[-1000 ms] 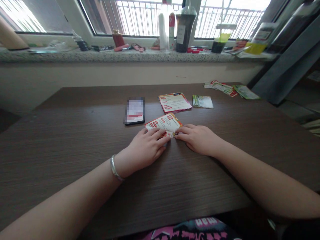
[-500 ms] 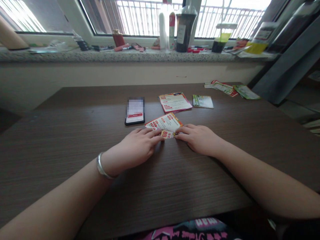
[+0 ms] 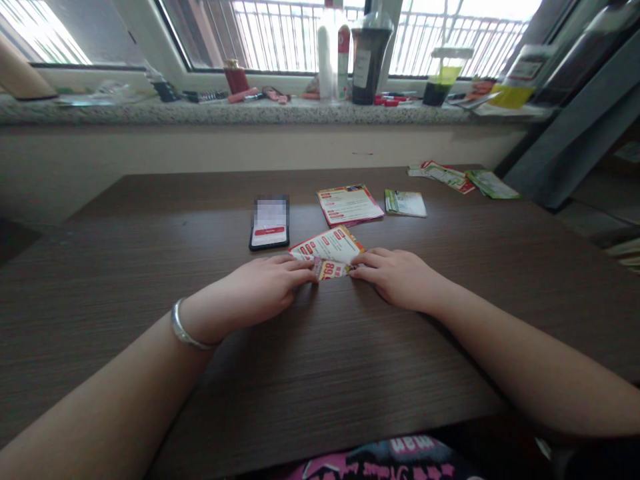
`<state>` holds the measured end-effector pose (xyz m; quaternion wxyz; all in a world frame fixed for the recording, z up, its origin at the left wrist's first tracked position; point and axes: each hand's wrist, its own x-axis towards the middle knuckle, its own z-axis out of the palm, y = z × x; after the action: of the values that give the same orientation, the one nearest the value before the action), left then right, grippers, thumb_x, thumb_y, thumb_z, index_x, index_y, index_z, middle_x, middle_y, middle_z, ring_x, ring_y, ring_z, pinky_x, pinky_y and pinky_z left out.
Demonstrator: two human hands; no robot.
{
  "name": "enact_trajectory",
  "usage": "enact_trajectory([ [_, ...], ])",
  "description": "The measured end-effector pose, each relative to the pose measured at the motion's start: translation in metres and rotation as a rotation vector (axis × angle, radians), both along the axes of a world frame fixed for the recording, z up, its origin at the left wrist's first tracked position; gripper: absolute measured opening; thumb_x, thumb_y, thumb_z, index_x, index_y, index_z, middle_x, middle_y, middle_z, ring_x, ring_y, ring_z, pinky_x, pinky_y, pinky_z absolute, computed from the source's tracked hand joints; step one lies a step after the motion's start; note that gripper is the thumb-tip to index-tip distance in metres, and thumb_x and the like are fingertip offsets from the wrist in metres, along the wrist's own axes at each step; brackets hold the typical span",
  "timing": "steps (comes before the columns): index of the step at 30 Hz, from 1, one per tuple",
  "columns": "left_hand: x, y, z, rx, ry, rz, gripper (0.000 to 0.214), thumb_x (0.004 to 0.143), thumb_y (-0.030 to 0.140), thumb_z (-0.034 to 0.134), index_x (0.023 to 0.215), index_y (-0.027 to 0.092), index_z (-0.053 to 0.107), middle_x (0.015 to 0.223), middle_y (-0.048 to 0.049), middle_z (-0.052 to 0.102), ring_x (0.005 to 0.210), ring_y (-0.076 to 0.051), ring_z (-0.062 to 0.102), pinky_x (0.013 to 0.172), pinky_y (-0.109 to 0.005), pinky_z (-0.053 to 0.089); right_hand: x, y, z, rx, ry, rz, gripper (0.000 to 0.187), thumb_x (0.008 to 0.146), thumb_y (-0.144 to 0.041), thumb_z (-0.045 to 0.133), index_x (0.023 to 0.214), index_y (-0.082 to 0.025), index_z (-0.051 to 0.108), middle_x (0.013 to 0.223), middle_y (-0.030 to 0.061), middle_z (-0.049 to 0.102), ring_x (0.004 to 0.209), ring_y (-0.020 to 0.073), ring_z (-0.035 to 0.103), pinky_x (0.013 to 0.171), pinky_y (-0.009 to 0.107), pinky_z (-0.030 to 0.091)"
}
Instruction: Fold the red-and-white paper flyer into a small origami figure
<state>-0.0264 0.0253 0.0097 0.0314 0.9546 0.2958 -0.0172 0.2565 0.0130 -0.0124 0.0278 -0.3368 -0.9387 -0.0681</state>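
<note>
A printed paper flyer (image 3: 330, 245) lies on the table in front of me, its near edge folded over so that a strip with red numbers shows. At the left end of the fold, my left hand (image 3: 260, 287) is closed with its fingertips on the paper; a silver bangle is on that wrist. My right hand (image 3: 395, 277) is closed on the right end of the folded strip, thumb and fingers at the crease. Fingers cover both ends of the fold.
A phone (image 3: 270, 223) lies left of the flyer. Behind it are a stack of printed flyers (image 3: 350, 203) and a small pile of green-white cards (image 3: 405, 203). More folded papers (image 3: 450, 177) lie at the far right. Bottles (image 3: 370, 60) stand on the windowsill (image 3: 300, 115).
My left hand has slid left along the fold, uncovering more of the printed strip. My right hand has stayed in place.
</note>
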Motion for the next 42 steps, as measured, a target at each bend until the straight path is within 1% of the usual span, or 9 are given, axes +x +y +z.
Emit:
enact_trajectory([
  [5, -0.005, 0.004, -0.001, -0.052, -0.021, 0.053, 0.055, 0.075, 0.008, 0.051, 0.126, 0.029, 0.059, 0.139, -0.0003, 0.054, 0.124, -0.019, 0.054, 0.107, -0.033, 0.042, 0.002, 0.000, 0.000, -0.012, 0.018, 0.008, 0.033, 0.091, -0.017, 0.048, 0.121, -0.024, 0.060, 0.128, 0.0084, 0.060, 0.108, 0.0238, 0.057, 0.079, 0.035, 0.048],
  [10, -0.006, 0.008, 0.003, -0.136, -0.031, 0.043, 0.056, 0.072, 0.002, 0.051, 0.120, 0.028, 0.063, 0.133, -0.0007, 0.059, 0.119, -0.018, 0.058, 0.106, -0.032, 0.043, 0.004, 0.001, -0.001, -0.009, 0.011, 0.011, 0.033, 0.091, -0.018, 0.048, 0.120, -0.023, 0.060, 0.128, 0.0083, 0.060, 0.107, 0.0236, 0.056, 0.079, 0.035, 0.047],
  [17, -0.008, 0.012, 0.008, -0.173, 0.030, 0.030, 0.040, 0.082, 0.009, 0.049, 0.114, 0.027, 0.066, 0.124, -0.0004, 0.064, 0.112, -0.017, 0.061, 0.103, -0.031, 0.044, 0.005, 0.000, -0.001, 0.005, -0.012, -0.007, 0.031, 0.090, -0.018, 0.047, 0.117, -0.022, 0.061, 0.122, 0.0094, 0.062, 0.102, 0.0239, 0.055, 0.078, 0.035, 0.046],
  [20, -0.004, 0.007, 0.009, -0.133, 0.014, 0.074, 0.044, 0.083, 0.018, 0.054, 0.126, 0.025, 0.058, 0.127, -0.0037, 0.062, 0.114, -0.019, 0.059, 0.100, -0.033, 0.046, 0.005, 0.001, -0.002, 0.000, 0.000, 0.001, 0.031, 0.087, -0.018, 0.050, 0.116, -0.020, 0.061, 0.120, 0.0111, 0.061, 0.102, 0.0245, 0.054, 0.081, 0.036, 0.045],
  [24, 0.005, -0.002, 0.004, -0.035, 0.037, 0.038, 0.056, 0.087, 0.029, 0.055, 0.141, 0.027, 0.043, 0.139, -0.0066, 0.053, 0.125, -0.024, 0.051, 0.105, -0.039, 0.040, 0.005, 0.004, -0.005, -0.012, 0.060, 0.018, 0.031, 0.086, -0.017, 0.050, 0.115, -0.016, 0.061, 0.117, 0.0132, 0.061, 0.102, 0.0247, 0.053, 0.084, 0.038, 0.044],
  [27, 0.010, -0.006, -0.001, 0.032, 0.028, 0.050, 0.050, 0.089, 0.035, 0.056, 0.138, 0.027, 0.049, 0.138, -0.0097, 0.053, 0.126, -0.028, 0.049, 0.105, -0.044, 0.039, 0.002, 0.006, -0.007, -0.009, 0.087, 0.056, 0.030, 0.091, -0.021, 0.045, 0.116, -0.016, 0.060, 0.114, 0.0130, 0.061, 0.099, 0.0237, 0.053, 0.084, 0.038, 0.044],
  [32, 0.016, -0.009, -0.006, 0.057, -0.003, 0.061, 0.042, 0.090, 0.034, 0.055, 0.131, 0.026, 0.054, 0.132, -0.0101, 0.055, 0.122, -0.027, 0.051, 0.103, -0.043, 0.043, -0.004, 0.005, -0.008, -0.003, 0.073, 0.100, 0.036, 0.091, -0.023, 0.045, 0.126, -0.020, 0.056, 0.115, 0.0113, 0.060, 0.101, 0.0239, 0.052, 0.085, 0.038, 0.044],
  [37, 0.020, -0.010, -0.008, 0.113, 0.001, 0.081, 0.035, 0.093, 0.032, 0.049, 0.126, 0.025, 0.056, 0.129, -0.0110, 0.055, 0.120, -0.029, 0.052, 0.099, -0.045, 0.046, -0.004, 0.006, -0.002, -0.009, 0.067, 0.066, 0.035, 0.089, -0.022, 0.047, 0.122, -0.020, 0.058, 0.112, 0.0113, 0.060, 0.098, 0.0237, 0.052, 0.083, 0.037, 0.043],
  [42, 0.021, -0.010, -0.008, 0.077, -0.011, 0.096, 0.035, 0.092, 0.031, 0.051, 0.125, 0.024, 0.057, 0.129, -0.0110, 0.055, 0.122, -0.028, 0.052, 0.099, -0.045, 0.047, 0.007, 0.010, 0.004, -0.041, 0.043, 0.074, 0.032, 0.086, -0.020, 0.049, 0.115, -0.023, 0.063, 0.109, 0.0093, 0.062, 0.094, 0.0223, 0.054, 0.081, 0.036, 0.044],
])
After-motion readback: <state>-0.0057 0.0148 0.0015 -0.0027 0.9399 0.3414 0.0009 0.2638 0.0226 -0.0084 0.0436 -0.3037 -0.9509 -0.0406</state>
